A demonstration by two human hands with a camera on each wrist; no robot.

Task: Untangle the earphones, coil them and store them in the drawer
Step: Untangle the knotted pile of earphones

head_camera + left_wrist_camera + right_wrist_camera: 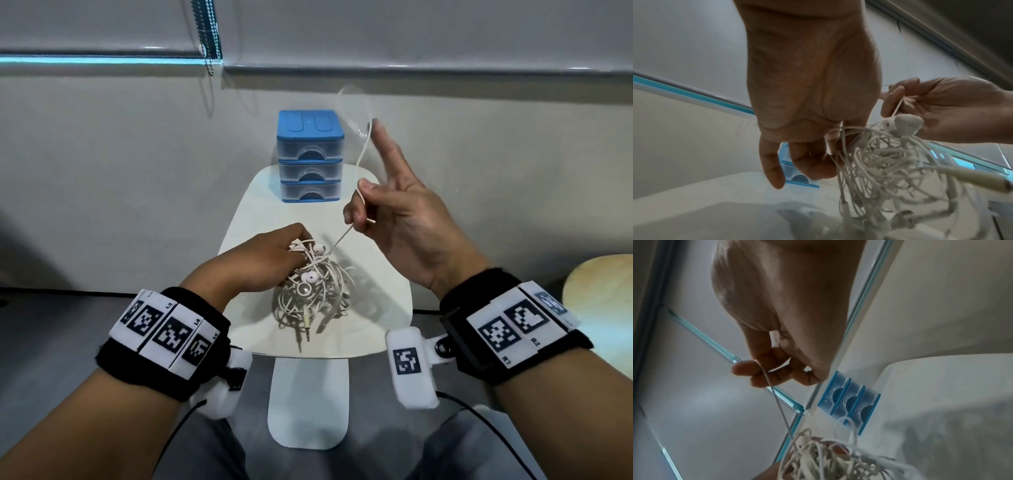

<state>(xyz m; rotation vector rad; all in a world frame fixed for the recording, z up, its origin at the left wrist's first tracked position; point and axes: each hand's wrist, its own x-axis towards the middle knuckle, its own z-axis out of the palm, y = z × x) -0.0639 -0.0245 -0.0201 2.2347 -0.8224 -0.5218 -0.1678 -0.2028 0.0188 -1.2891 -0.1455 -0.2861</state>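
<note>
Your left hand (263,255) is gripping the tangled earphones (313,294) at the small white table's (376,329) centre; your right hand (394,212), at 1 o'clock, is pinching one light, limp strand, likely snagging if yanked.

Left hand (270,255): lowered at 9 o'clock, palm down, fingers curled into the earphones (315,291), gripping the tangle. Right hand (404,222): raised at 2 o'clock, palm turned inward, thumb and middle finger pinching one strand of cord; index finger (385,144) extended straight toward 12 o'clock. Both forearms extended forward, wrists banded, well apart.
</note>
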